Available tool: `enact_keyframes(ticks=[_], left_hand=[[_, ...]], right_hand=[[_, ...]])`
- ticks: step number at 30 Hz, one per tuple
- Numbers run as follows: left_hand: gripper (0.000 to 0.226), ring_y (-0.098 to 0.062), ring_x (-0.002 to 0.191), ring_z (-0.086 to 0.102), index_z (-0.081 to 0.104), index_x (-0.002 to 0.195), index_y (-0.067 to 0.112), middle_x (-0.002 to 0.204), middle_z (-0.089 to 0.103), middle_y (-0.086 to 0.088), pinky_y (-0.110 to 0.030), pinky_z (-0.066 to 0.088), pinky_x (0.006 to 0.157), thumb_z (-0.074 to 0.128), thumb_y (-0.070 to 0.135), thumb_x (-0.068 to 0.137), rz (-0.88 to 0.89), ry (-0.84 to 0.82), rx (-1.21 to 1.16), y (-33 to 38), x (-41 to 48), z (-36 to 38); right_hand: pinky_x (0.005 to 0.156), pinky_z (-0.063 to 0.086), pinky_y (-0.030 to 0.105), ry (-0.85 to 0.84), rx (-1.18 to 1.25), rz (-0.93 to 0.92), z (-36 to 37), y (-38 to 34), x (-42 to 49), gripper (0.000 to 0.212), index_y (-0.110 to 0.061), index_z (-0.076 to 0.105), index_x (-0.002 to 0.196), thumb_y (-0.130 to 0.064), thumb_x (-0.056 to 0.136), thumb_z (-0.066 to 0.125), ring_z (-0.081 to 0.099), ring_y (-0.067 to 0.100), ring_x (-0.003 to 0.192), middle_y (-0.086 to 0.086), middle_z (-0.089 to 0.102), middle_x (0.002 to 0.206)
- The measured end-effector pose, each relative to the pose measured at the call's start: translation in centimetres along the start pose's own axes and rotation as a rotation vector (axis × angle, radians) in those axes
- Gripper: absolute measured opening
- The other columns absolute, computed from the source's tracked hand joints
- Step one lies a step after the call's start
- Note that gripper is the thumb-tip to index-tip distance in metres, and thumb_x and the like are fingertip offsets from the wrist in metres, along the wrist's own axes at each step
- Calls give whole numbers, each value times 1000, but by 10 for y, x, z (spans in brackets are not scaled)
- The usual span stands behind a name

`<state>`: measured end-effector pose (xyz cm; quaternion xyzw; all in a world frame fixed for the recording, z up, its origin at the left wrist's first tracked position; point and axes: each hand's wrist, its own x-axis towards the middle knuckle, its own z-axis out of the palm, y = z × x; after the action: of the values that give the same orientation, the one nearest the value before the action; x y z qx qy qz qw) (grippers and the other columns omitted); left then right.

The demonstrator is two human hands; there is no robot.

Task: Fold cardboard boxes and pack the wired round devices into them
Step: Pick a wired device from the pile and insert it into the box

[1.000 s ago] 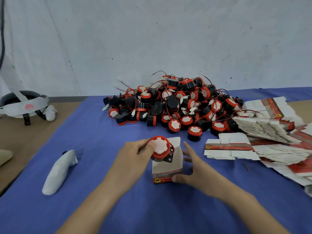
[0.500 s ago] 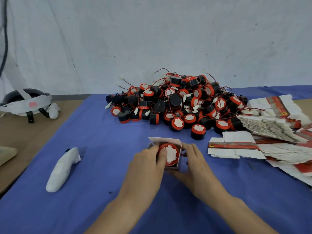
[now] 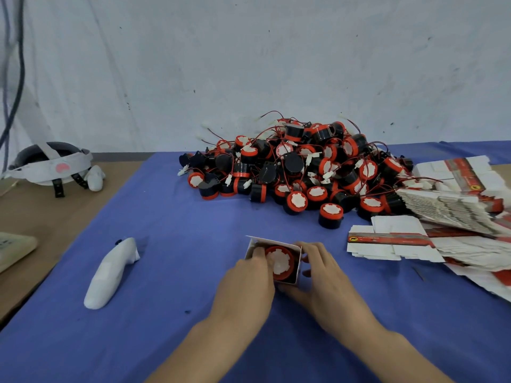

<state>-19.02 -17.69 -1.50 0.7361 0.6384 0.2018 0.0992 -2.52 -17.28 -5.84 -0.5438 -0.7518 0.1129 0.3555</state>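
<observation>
Head view: red-rimmed, white-faced device (image 3: 279, 262) inside open white box (image 3: 273, 241), seemingly snug.

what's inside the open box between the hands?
One round device, red rim and white face up, sits in the box. The left hand touches its left edge; the right hand holds the box. Its wire and lower body are hidden by the walls and hands.

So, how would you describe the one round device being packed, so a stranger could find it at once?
On the blue cloth, look near the front, where the left hand and right hand hold a white box. The device sits inside it, red rim and white face showing; unlike the pile behind, it alone is boxed.
</observation>
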Motion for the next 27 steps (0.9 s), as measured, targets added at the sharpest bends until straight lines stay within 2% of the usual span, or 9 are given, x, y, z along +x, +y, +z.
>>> enact_keyframes(ticks=[4,9,14,17,19,21,22,24,27], left_hand=[[21,-23,85,63,43,123,16,99,63,-1,-37,52,69,35,18,104,18,-31,71,-5,2,6],[24,-24,87,63,43,125,18,105,62,1,-35,42,65,41,16,102,45,5,208,-7,9,11],[31,-23,80,67,30,130,11,100,67,1,-32,34,56,43,22,103,45,84,229,-3,13,18],[34,-19,62,54,32,132,10,96,62,3,-29,25,47,45,17,101,50,92,291,-4,14,18],[33,-17,56,41,38,127,12,90,52,3,-28,18,44,46,7,95,54,64,326,-4,12,13],[31,-17,56,40,42,121,14,93,54,2,-28,16,44,44,4,92,73,40,310,-3,12,9],[28,-17,57,40,43,120,14,94,56,2,-28,17,44,44,6,93,86,32,290,-3,12,7],[22,-17,60,47,46,118,17,96,57,3,-27,22,45,40,11,97,118,21,247,-3,13,4],[21,-22,72,58,46,117,19,99,55,4,-34,44,57,32,20,102,192,-58,185,-6,10,1]], right_hand=[[87,41,11,-3,14,-7,0,-1,-1,66,-42,41,132,-45,79,81,47,-1,111,-35,37,114],[81,36,2,-17,62,30,-4,-3,-1,73,-76,21,115,-48,78,78,40,-15,113,-50,33,119],[79,45,4,-43,292,94,-3,-1,0,87,-77,21,130,-34,83,79,58,-12,106,-41,52,118],[90,53,20,-96,300,141,-3,0,-2,95,-68,6,145,-31,89,73,60,-8,109,-35,53,127],[92,55,27,-89,298,143,-3,-1,-6,95,-69,2,143,-30,91,71,59,-9,112,-41,39,137],[84,58,28,-65,193,98,-5,-4,-9,96,-75,-4,136,-31,93,69,58,-9,110,-52,17,139],[77,59,29,-60,89,62,-6,-7,-10,92,-75,-5,135,-33,95,66,61,-4,105,-49,9,142],[61,56,30,-76,-142,-17,-7,-10,-10,73,-68,4,137,-38,98,57,64,5,95,-30,3,154],[51,43,24,-61,-321,-79,-7,-14,-9,45,-52,30,136,-48,96,50,65,14,104,-6,20,158]])
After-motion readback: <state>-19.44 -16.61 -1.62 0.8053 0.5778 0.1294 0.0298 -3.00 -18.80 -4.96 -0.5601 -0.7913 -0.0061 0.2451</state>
